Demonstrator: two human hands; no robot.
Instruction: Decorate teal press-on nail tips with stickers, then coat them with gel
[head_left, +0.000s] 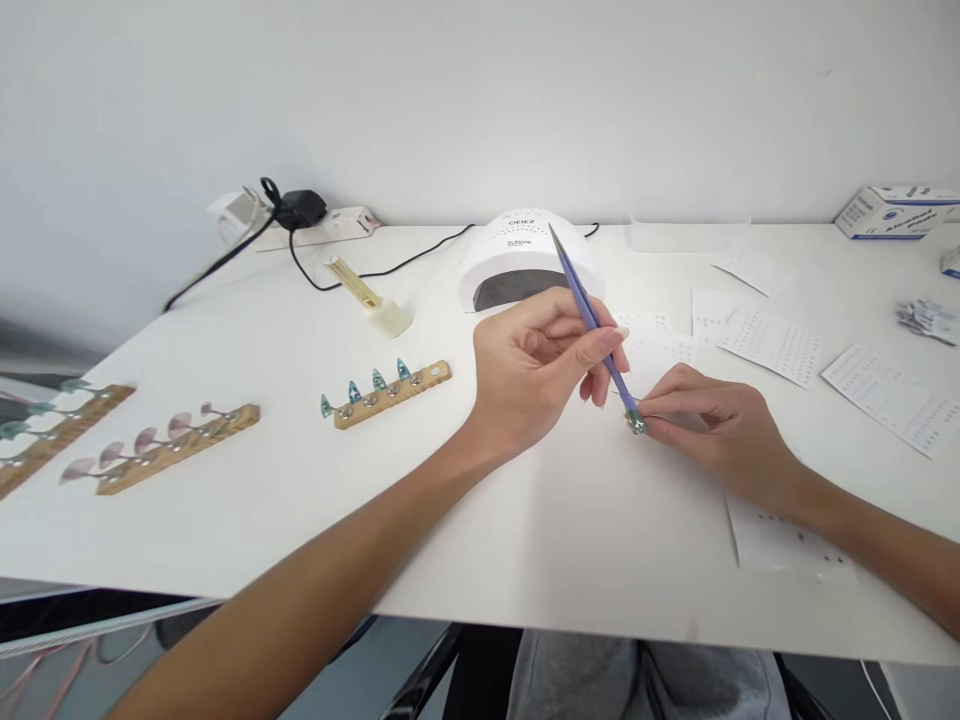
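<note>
My left hand is closed around purple tweezers, held at a slant with one pointed end up. The tool's lower end meets a small green false nail with a light star-like mark on it. My right hand pinches this nail between thumb and fingers, just above the table. Whether the tweezers press on the nail or only touch it, I cannot tell. To the left, a wooden nail stand carries several blue-green false nails on pegs.
Behind my hands stands a white nail lamp. A polish bottle and a stand of pink nails are on the left. Sticker sheets spread on the right, with a clear packet under my right forearm. A box sits back right.
</note>
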